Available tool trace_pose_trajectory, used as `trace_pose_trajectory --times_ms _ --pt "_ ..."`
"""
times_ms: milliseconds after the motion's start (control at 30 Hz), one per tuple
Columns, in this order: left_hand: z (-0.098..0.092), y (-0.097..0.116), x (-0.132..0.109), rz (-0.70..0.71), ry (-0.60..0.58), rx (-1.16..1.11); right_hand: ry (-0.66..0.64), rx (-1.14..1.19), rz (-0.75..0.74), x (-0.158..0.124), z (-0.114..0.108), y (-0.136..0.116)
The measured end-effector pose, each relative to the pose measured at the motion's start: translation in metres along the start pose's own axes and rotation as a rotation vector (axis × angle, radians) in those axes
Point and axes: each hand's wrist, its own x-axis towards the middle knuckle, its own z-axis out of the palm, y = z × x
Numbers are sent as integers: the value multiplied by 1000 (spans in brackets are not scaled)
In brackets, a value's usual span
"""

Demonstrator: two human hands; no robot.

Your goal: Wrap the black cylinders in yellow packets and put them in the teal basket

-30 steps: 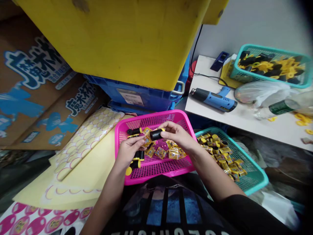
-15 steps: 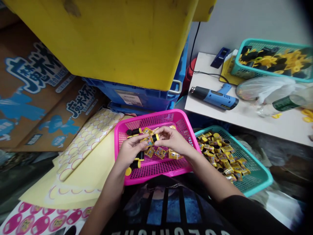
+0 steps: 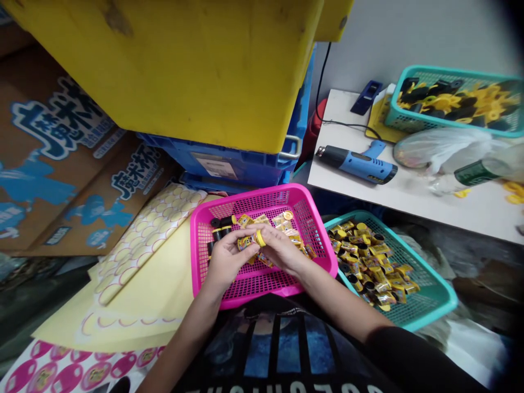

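Over the pink basket (image 3: 327, 256), my left hand (image 3: 223, 262) is closed around a small capped tube (image 3: 246, 241) in a printed yellow sleeve. The tube's yellow cap points right, and the sleeve reaches close to it. My right hand (image 3: 284, 251) has its fingers curled at the cap end, gripping the tube too; its fingertips are partly hidden. Beneath my hands lie flat printed yellow sleeves (image 3: 282, 219). Black tubes with yellow caps (image 3: 223, 232) lie along the basket's left side.
A teal basket (image 3: 434, 300) at right holds several sleeved tubes (image 3: 376, 262). On the white table (image 3: 413, 202) lie a blue heat gun (image 3: 360, 164), a plastic bag (image 3: 442, 147) and another teal basket (image 3: 393, 117) of parts. Yellow (image 3: 196, 71) and blue crates (image 3: 254, 164) stand ahead; sticker sheets (image 3: 139, 245) lie left.
The black band between sleeve and cap no longer shows; the sleeve now sits closer to the cap. The tube has tilted, and my right hand has moved slightly down with its fingers behind the cap.
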Motion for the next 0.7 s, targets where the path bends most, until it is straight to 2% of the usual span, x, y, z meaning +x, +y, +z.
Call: trace_pose_trajectory --times_ms 200,367,500,567,633,700 --pt "5 1 -4 39 -43 -14 9 37 29 -2 -2 -1" --pt "7 1 -5 49 -50 -24 29 7 -22 -3 -4 4" --pt "9 -1 -5 -65 -80 -181 -15 -103 -72 -8 -9 -1" --pt "12 0 -6 -136 -94 -258 -18 -272 -166 -13 -8 -11" --pt "16 1 -5 -152 -116 -269 -14 -586 -317 -22 -6 -25" --pt "18 2 -3 -148 -191 -221 0 -906 -461 -37 -6 -44"
